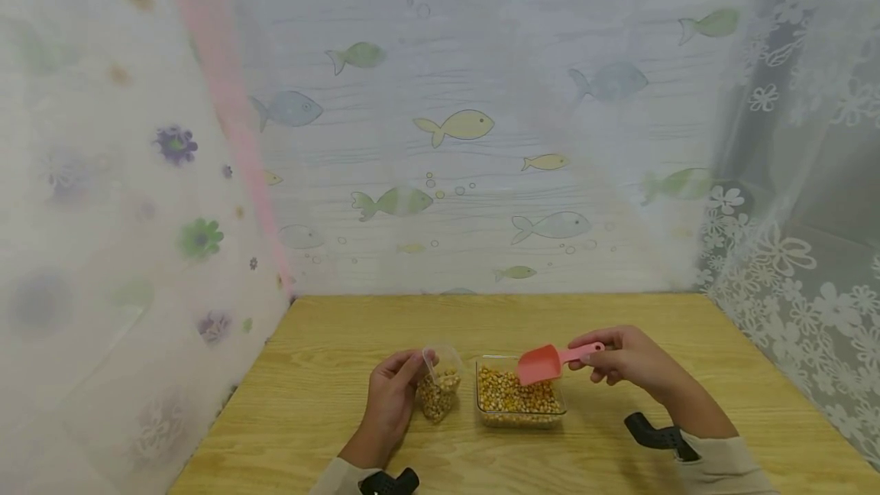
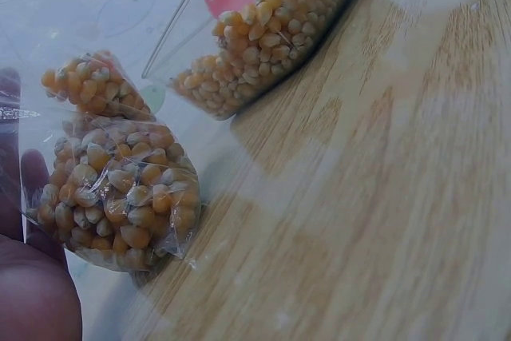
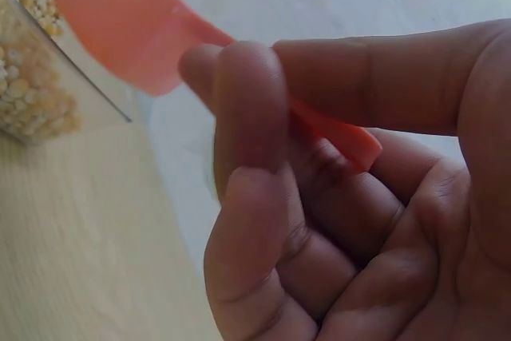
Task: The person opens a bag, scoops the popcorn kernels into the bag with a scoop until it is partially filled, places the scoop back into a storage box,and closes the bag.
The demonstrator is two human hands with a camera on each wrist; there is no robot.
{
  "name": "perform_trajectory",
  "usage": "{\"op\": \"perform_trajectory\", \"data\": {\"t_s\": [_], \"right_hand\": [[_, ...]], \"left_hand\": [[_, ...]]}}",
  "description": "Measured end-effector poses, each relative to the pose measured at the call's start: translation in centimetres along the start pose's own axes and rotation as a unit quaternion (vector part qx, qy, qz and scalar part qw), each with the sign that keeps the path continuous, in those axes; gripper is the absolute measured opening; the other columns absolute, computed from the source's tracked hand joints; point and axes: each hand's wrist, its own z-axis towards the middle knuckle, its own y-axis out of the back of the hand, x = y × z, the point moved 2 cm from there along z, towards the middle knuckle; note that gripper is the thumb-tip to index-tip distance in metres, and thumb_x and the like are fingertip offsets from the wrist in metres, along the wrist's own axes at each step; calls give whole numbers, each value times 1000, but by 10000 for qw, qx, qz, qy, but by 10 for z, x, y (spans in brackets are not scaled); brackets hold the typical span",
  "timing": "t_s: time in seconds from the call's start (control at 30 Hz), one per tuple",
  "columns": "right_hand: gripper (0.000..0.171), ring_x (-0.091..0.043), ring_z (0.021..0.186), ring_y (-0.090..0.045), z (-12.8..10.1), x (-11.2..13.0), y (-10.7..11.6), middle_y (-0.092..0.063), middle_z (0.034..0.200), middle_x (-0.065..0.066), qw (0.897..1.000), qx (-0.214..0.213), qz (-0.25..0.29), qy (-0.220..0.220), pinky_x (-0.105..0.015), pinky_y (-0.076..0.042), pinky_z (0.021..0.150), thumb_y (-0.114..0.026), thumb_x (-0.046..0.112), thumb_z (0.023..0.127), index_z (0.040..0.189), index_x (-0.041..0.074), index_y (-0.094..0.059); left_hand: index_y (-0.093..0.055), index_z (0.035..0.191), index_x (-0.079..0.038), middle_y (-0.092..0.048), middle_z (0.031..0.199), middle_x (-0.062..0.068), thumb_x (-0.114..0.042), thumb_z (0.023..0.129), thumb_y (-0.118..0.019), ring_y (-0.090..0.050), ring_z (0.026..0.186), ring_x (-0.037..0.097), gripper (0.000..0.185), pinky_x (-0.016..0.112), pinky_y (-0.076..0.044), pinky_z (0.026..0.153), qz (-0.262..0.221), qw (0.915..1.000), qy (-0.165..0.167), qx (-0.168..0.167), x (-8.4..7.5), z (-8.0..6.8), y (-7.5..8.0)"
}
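1. Head view: left hand (image 1: 390, 396) sits at about 7 o'clock of the tabletop (image 1: 330, 403). Its fingers are curled round the upper edge of a small clear bag (image 1: 440, 392), pinching it upright; the bag bottom rests on the tabletop.
2. Bag is partly filled with yellow kernels (image 2: 120, 197). In the left wrist view the kernels sit in two clumps, a larger lower one and a smaller one above it; film is creased between them.
3. Clear tub (image 1: 519, 401) stands just beside the bag, at its 3 o'clock, apart from it by a narrow gap. Tub holds a layer of the same kernels; level is below the rim.
4. Right hand (image 1: 629, 361) is at about 2 o'clock of the tub, raised off the tabletop. Thumb and forefinger pinch the handle of a pink scoop (image 1: 543, 363); the remaining fingers (image 3: 247, 221) are curled loosely under the handle.
5. Scoop bowl points toward 9 o'clock and hangs over the tub's far right part, above the kernels. Whether the bowl touches the kernels: cannot tell. Contents of the bowl: not visible from any view.
6. Right wrist view: scoop handle end pokes out past the thumb; tub corner shows at 10 o'clock.
7. Surround: fish-print sheet (image 1: 461, 124) behind at 12 o'clock, flower-print curtain (image 1: 791, 250) at 3 o'clock.
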Motion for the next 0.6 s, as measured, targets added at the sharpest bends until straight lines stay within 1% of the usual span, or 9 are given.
{"op": "perform_trajectory", "data": {"t_s": [0.17,0.27,0.37,0.5,0.6], "right_hand": [[41,-29,80,-73,-1,5,-3,-76,110,-24,9993,-97,-371,26,-30,-56,63,-61,15,105,136,-12,-59],[40,-31,80,-74,0,6,-6,-76,109,-24,9986,-154,-511,58,-32,-57,63,-63,15,104,134,-11,-61],[39,-30,79,-74,3,5,-11,-77,108,-23,9980,-165,-603,78,-33,-58,62,-63,14,104,134,-11,-62],[40,-29,78,-74,7,0,-15,-77,108,-23,9986,-97,-518,76,-34,-58,62,-61,13,104,135,-12,-60],[39,-29,79,-74,9,-5,-17,-77,110,-24,9995,-73,-312,19,-33,-58,63,-61,12,104,135,-11,-61]], "left_hand": [[-81,104,-12,-81,105,1,-4,106,-56,-77,102,14,26,30,-59,95,-7,10000,-7,37,0,0,0],[-81,103,-12,-81,105,1,-4,106,-57,-77,102,15,25,30,-59,95,16,10000,-4,22,0,0,0],[-81,103,-12,-81,105,1,-5,106,-58,-77,102,15,25,31,-59,95,38,10000,25,-21,-1,0,-1],[-81,103,-13,-81,105,1,-6,105,-59,-77,102,15,24,31,-59,95,51,9999,58,-75,-2,-1,-2],[-81,102,-13,-81,104,1,-6,105,-59,-77,101,15,24,31,-59,95,43,9999,64,-75,-2,-1,-2]]}}
